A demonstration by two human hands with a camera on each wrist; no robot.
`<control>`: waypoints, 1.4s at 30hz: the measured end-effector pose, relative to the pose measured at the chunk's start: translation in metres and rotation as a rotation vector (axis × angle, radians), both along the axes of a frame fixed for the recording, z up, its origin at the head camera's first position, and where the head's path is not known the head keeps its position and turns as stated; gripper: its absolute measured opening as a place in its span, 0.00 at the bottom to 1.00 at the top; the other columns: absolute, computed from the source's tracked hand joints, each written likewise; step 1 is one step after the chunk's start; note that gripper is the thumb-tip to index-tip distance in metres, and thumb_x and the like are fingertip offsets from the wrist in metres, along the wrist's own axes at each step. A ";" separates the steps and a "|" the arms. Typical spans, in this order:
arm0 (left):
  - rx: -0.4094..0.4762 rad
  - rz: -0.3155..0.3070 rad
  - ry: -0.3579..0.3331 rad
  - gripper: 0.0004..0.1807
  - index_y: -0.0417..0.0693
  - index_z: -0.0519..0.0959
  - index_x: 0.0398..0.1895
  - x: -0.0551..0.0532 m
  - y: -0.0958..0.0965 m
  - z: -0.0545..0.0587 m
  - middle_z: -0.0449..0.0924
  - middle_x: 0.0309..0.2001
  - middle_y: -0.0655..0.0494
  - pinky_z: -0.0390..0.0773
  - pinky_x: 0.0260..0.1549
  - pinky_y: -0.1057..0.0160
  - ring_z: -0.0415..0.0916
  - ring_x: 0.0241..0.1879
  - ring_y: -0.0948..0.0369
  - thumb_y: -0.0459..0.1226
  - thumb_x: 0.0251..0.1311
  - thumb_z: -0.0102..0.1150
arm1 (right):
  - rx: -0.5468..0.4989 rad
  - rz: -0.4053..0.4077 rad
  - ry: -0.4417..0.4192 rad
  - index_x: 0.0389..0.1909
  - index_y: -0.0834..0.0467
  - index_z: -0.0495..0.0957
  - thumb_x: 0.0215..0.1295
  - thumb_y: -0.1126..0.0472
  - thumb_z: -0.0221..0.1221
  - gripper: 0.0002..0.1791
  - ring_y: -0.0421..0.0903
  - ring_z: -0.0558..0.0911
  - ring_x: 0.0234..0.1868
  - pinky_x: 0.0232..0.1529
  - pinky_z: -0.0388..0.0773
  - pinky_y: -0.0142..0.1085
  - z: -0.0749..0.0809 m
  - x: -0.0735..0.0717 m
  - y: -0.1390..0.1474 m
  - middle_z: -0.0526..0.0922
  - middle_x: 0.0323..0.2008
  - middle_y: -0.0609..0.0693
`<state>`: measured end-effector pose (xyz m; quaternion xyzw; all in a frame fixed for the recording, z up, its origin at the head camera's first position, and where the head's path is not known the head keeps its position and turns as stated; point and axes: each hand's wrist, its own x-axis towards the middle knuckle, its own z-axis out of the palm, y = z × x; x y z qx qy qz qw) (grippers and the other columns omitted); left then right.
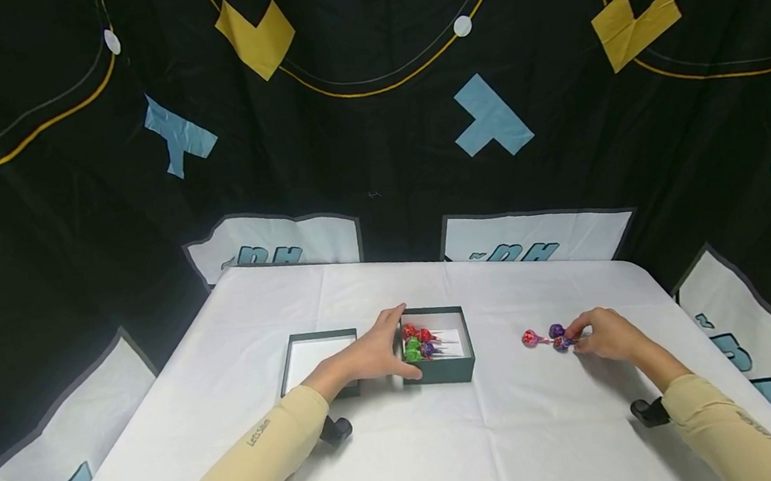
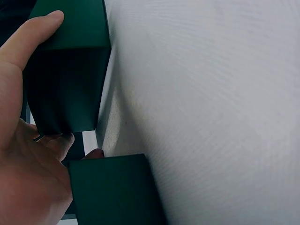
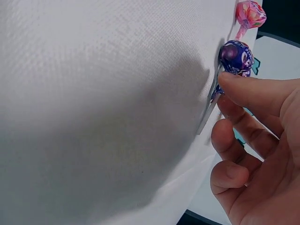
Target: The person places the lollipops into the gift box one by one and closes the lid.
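Item: a rectangular green box (image 1: 439, 374), white inside, at mid-table in front of the person. Contents: lollipops with red wrapped heads (image 1: 418, 332), green wrapped heads (image 1: 413, 349) and a purple wrapped head (image 1: 428, 350), heads grouped at the left end, white sticks pointing right (exact count hard to make out).

Item: a shallower green tray (image 1: 322, 334), white inside, just left of the box, partly covered by the left arm.

Hands: well apart from each other. The left hand (image 1: 373, 350) grips the left end of the box, thumb against the near wall, fingers at the far side. The right hand (image 1: 606, 336) pinches a purple lollipop (image 3: 236, 55) close below its head, thumb against forefinger. Beside it, to the right of the box, are another purple lollipop (image 1: 556, 330) and a pink lollipop (image 1: 530, 338).

Materials: glossy printed wrappers on round heads; smooth, flat, straight-edged box walls; beige sleeves (image 1: 253, 458) with dark lettering.

Surface: a table (image 1: 408, 457) under white cloth, finely woven, with faint fold lines.

Room: a black curtain (image 1: 364, 172) bearing yellow patches (image 1: 258, 38), blue patches (image 1: 494, 115) and looping yellow cords (image 1: 356, 95); white panels (image 1: 539, 228) with teal lettering stand round the table.
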<state>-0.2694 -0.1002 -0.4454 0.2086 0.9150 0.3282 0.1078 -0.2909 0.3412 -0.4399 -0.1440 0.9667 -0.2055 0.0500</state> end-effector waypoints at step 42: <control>-0.059 0.036 -0.007 0.70 0.58 0.42 0.82 -0.001 -0.001 0.000 0.50 0.80 0.48 0.57 0.74 0.43 0.49 0.79 0.50 0.60 0.41 0.78 | 0.068 -0.039 0.034 0.34 0.57 0.88 0.56 0.67 0.69 0.05 0.53 0.81 0.44 0.47 0.78 0.57 -0.003 0.005 -0.003 0.87 0.40 0.55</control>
